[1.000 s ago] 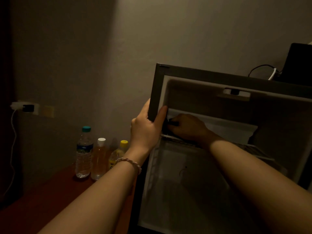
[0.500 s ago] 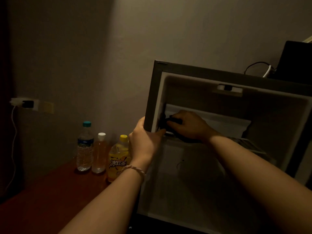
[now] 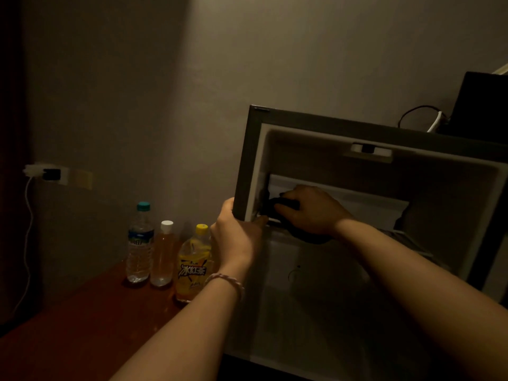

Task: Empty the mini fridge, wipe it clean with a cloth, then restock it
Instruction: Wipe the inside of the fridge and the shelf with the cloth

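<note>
The mini fridge [image 3: 247, 160] stands open in dim light, its white inside showing no items. My left hand [image 3: 236, 237] grips the fridge's left front edge, thumb on the inner rim. My right hand [image 3: 310, 210] is inside at the upper shelf's left end and holds a dark cloth [image 3: 275, 207] against the wall and shelf front. Three drinks stand on the table to the left: a water bottle [image 3: 139, 243] with a teal cap, a clear bottle [image 3: 163, 254] with a white cap, and a yellow iced-tea bottle [image 3: 193, 259].
The red-brown table [image 3: 82, 325] runs along the wall left of the fridge. A wall socket [image 3: 52, 174] with a plug and a white cable hangs at far left. A black box [image 3: 481, 103] and cables sit on top of the fridge at right.
My left hand slid down the fridge's left edge. My right hand with the cloth shifted slightly at the shelf's left end. The view moved, uncovering the yellow bottle.
</note>
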